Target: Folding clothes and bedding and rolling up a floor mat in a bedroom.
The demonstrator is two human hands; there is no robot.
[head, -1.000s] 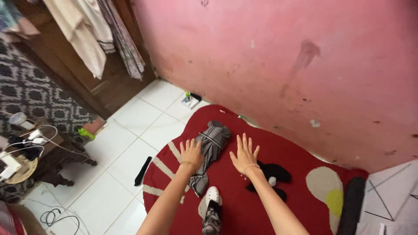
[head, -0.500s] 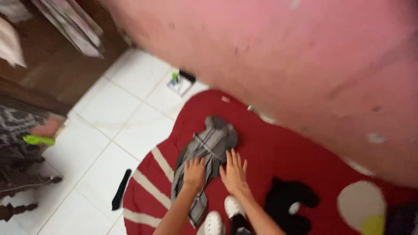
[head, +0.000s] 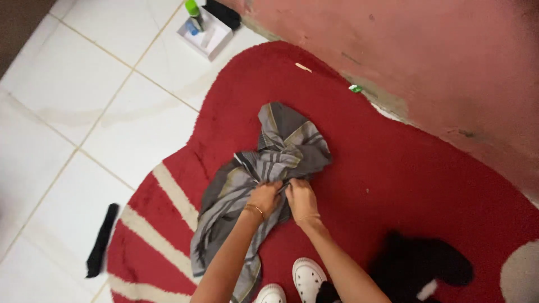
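both hands closed on the grey striped cloth (head: pixel 264 168): left hand (head: pixel 265 197), right hand (head: pixel 301 196). risk: bunched folds slip free, or the loose tail snags the white shoes (head: pixel 306 278).

A red rug (head: pixel 393 168) with cream stripes lies under me on the white tiled floor (head: pixel 73 101). My white shoes (head: pixel 306 278) stand at its near edge. A black sock (head: pixel 103 240) lies on the tiles to the left. A small white box (head: pixel 205 35) holding a green-capped bottle (head: pixel 193 11) sits by the pink wall (head: pixel 438 50). A black plush toy (head: pixel 421 269) rests at lower right.
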